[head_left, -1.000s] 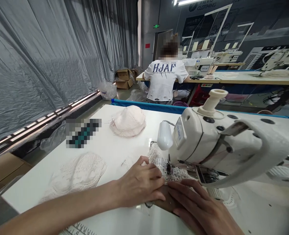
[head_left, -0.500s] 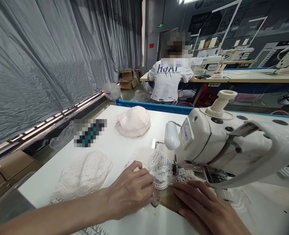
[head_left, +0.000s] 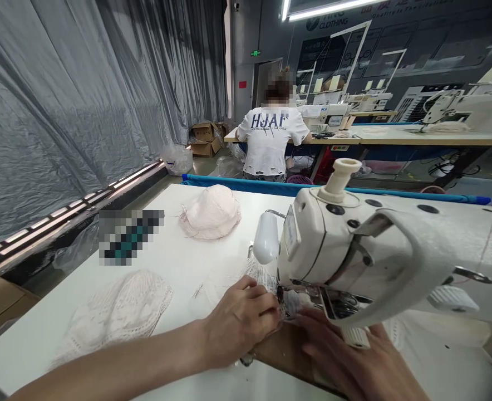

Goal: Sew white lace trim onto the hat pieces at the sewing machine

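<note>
White lace (head_left: 260, 270): openwork, rumpled, partly beneath the sewing machine (head_left: 313, 239).
Left hand (head_left: 246, 314): fingers curled at the lace; grip unclear.
Right hand (head_left: 350, 353): open, fingers extended, blurred.

Shirt (head_left: 266, 153) ahead: "HJAF" large in dark blue across the back; tiny line beneath, ending "THE VISIBLE". Dark wall (head_left: 400, 36): "CLOTHING" beside a round logo; farther right, red characters over a faint "Quality Is The…", rest unclear. Green exit sign (head_left: 255, 53), running-figure symbol. Near machine (head_left: 313, 239): faceplate label (head_left: 290, 227) blurred, unreadable.
</note>
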A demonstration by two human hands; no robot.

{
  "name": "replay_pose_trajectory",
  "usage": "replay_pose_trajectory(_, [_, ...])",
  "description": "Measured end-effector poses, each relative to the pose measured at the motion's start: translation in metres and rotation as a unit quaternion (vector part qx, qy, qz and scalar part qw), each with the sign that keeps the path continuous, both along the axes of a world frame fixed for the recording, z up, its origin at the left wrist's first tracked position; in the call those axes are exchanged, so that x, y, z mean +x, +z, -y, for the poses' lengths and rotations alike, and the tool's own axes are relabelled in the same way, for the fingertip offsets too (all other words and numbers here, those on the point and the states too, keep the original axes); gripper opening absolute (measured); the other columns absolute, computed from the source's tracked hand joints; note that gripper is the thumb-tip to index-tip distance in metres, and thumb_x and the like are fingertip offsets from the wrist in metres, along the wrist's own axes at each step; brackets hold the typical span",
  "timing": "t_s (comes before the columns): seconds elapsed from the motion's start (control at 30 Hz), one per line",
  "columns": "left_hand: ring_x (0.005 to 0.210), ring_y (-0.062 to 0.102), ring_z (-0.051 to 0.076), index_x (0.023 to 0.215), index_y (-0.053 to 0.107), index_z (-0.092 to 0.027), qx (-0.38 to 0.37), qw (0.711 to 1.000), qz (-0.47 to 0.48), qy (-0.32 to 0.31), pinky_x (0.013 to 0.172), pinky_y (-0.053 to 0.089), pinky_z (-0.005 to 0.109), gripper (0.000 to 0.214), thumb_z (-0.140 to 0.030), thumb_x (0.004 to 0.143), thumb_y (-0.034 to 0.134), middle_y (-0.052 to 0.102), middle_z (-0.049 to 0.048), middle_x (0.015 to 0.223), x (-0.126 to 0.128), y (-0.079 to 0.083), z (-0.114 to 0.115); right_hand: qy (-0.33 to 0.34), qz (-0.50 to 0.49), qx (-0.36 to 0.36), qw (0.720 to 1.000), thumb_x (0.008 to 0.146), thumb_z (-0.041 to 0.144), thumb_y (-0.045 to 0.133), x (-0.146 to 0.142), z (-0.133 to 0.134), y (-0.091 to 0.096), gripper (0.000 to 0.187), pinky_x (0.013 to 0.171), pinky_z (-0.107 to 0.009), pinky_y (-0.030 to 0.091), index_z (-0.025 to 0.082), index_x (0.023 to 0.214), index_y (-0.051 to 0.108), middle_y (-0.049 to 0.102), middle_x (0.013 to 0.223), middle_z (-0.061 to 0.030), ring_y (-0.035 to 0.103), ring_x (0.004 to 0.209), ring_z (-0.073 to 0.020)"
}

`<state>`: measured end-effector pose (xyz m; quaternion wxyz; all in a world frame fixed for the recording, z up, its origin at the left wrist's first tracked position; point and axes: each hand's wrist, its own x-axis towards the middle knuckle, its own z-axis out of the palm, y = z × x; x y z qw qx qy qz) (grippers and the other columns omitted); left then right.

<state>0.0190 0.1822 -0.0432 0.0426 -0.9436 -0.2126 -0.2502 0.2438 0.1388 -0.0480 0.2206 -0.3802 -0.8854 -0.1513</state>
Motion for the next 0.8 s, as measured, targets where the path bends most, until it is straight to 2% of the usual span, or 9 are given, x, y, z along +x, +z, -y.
replay_pose_trajectory(0.1, [0.076, 0.054, 0.01, 0.083, 0.058, -0.013, 0.005, 1.0, 0.01, 0.001, 0.072, 0.038, 0.028, 0.016, -0.008, 0.09, 0.045, 0.063, 0.0007, 0.086, 0.0, 0.0, 0.001, -0.046, -0.012, 0.037, 0.998, 0.097, 0.027, 0.036, 0.002, 0.0, 0.003, 0.033, 0.068, -0.035, 0.041, 0.022, 0.096, 0.068, 0.072, 0.086, -0.0075, 0.063, 0.072, -0.0212])
replay_pose_trajectory(0.17, [0.078, 0.055, 0.01, 0.084, 0.058, -0.013, 0.005, 1.0, 0.017, 0.001, 0.073, 0.038, 0.028, 0.014, -0.009, 0.09, 0.046, 0.064, 0.0009, 0.089, 0.001, 0.0, 0.001, -0.037, -0.005, 0.04, 0.998, 0.097, 0.025, 0.035, -0.001, 0.003, 0.003, 0.032, 0.068, -0.035, 0.041, 0.021, 0.099, 0.067, 0.071, 0.086, -0.0075, 0.062, 0.072, -0.0206])
replay_pose_trajectory(0.3, [0.084, 0.056, 0.01, 0.079, 0.057, -0.014, -0.008, 1.0, 0.013, 0.002, 0.077, 0.036, 0.03, 0.016, -0.01, 0.091, 0.046, 0.063, 0.0003, 0.094, 0.0, 0.001, 0.001, -0.004, 0.044, -0.006, 0.999, 0.096, 0.023, 0.038, -0.011, 0.01, -0.001, 0.033, 0.074, -0.036, 0.04, 0.021, 0.126, 0.054, 0.072, 0.092, -0.0048, 0.063, 0.071, -0.0182])
replay_pose_trajectory(0.37, [0.087, 0.056, 0.01, 0.08, 0.057, -0.014, -0.011, 1.0, 0.009, 0.005, 0.08, 0.034, 0.032, 0.017, -0.01, 0.091, 0.046, 0.063, -0.0001, 0.094, 0.0, 0.002, 0.001, -0.006, 0.059, -0.016, 0.998, 0.096, 0.025, 0.038, -0.013, 0.012, -0.004, 0.037, 0.076, -0.038, 0.04, 0.022, 0.131, 0.048, 0.071, 0.098, -0.0057, 0.063, 0.069, -0.0177])
replay_pose_trajectory(0.47, [0.088, 0.056, 0.009, 0.084, 0.057, -0.015, -0.002, 1.0, 0.005, 0.012, 0.083, 0.033, 0.032, 0.014, -0.009, 0.091, 0.047, 0.063, -0.0007, 0.095, 0.0, 0.003, 0.002, -0.002, 0.061, -0.026, 0.998, 0.096, 0.028, 0.04, -0.011, 0.012, -0.008, 0.033, 0.077, -0.039, 0.039, 0.026, 0.127, 0.052, 0.07, 0.1, -0.004, 0.064, 0.071, -0.018])
replay_pose_trajectory(0.63, [0.087, 0.057, 0.01, 0.087, 0.057, -0.015, 0.009, 1.0, 0.006, 0.019, 0.085, 0.032, 0.033, 0.01, -0.008, 0.089, 0.05, 0.062, -0.0004, 0.095, 0.0, 0.001, 0.002, -0.001, 0.029, -0.068, 0.997, 0.095, 0.031, 0.044, -0.009, 0.011, -0.011, 0.03, 0.078, -0.035, 0.04, 0.029, 0.122, 0.054, 0.071, 0.089, -0.0017, 0.065, 0.077, -0.017])
replay_pose_trajectory(0.8, [0.086, 0.056, 0.01, 0.089, 0.058, -0.015, 0.007, 1.0, 0.014, 0.014, 0.086, 0.032, 0.034, 0.013, -0.007, 0.09, 0.048, 0.063, 0.0011, 0.095, 0.0, 0.001, 0.002, -0.008, 0.032, -0.089, 0.995, 0.093, 0.031, 0.048, -0.01, 0.01, -0.011, 0.031, 0.072, -0.033, 0.041, 0.031, 0.123, 0.054, 0.071, 0.083, 0.0002, 0.065, 0.078, -0.0181])
